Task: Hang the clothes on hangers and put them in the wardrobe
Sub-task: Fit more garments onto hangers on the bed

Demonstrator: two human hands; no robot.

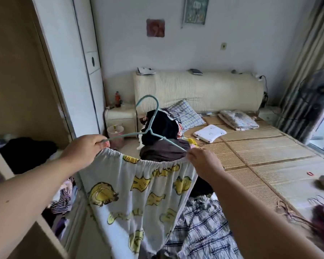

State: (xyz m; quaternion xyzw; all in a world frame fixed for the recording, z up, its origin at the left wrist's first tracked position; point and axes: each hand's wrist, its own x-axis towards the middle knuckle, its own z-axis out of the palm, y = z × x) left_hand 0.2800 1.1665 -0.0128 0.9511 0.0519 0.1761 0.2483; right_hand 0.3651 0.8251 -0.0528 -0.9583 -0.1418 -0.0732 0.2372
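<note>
While the open beige wooden wardrobe (17,81) at the far left shows only heaped dark and striped clothes on its shelves, the task looks early. The left hand (84,152) has its fingers curled round one end of the thin teal wire hanger (149,130) and the gathered waistband beneath it. Between the hands hangs the white elastic-waisted pyjama garment printed with yellow cartoon figures (131,193), held in the air just in front of the person. Its waistband runs left to right and sags in the middle; its legs drop straight down. The hanger's long axis lies the same way, its hook pointing up and away. The right hand (204,165) pinches the waistband's other end against the hanger tip. I judge this garment still needs seating and carrying left, and the dark pile of clothes (163,128) on the straw-matted bed (260,146) remains.
</note>
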